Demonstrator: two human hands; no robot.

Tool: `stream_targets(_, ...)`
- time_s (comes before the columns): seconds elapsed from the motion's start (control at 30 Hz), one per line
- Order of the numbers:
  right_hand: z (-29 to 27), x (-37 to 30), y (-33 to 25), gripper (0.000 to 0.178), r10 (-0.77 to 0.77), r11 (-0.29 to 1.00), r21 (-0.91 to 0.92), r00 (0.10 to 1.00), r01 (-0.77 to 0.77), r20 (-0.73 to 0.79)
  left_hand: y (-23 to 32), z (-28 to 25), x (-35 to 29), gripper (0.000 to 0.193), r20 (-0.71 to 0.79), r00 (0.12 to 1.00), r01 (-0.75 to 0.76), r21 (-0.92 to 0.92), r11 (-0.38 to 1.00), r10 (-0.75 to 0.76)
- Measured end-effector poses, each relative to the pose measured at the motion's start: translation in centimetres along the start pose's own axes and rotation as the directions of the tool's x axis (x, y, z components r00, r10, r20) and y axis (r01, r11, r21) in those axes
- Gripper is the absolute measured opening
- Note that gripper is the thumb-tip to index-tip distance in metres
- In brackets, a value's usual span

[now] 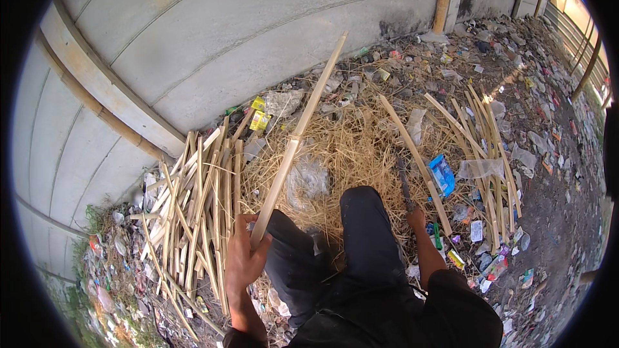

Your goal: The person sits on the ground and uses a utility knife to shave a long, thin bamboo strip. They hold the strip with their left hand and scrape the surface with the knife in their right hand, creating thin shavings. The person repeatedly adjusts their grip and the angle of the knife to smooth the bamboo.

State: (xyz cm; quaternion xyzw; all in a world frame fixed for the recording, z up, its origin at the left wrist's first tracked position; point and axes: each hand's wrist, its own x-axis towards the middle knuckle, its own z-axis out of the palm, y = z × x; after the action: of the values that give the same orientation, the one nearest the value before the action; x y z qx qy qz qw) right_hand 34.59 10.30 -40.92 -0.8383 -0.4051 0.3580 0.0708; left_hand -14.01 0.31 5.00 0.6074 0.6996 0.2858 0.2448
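Observation:
My left hand (245, 259) is closed around the lower end of a long split bamboo strip (298, 136). The strip slants up and away, its far tip in front of the grey wall. Low beside my right knee, my right hand (416, 218) grips the handle of a long, dark-bladed knife (404, 185), its blade pointing away over the straw. Another bamboo strip (416, 156) lies just right of the blade. Between and beyond my knees spreads a heap of dry straw-like shavings (361, 135), with a crumpled clear plastic sheet (307, 180) on it.
Many split bamboo strips (196, 206) are piled at the left, and a smaller bundle of strips (493, 161) lies at the right. A blue plastic packet (442, 174) sits near that bundle. A concrete panel wall (258, 32) rises behind. Litter (548, 148) covers the dark ground.

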Motion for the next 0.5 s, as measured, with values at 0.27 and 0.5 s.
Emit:
stream_targets(0.27,2.5,1.8,-0.1,0.082,0.084,0.991,-0.102,0.993,-0.092,-0.085,0.2,-7.1,2.4,0.027,0.072,0.988,-0.153,0.425,0.892,0.136)
stream_targets(0.5,2.1,2.1,-1.3,0.077,0.029,0.972,-0.234,0.999,-0.022,0.023,8.0,-14.0,4.8,0.015,0.016,0.991,-0.115,0.576,0.809,0.129)
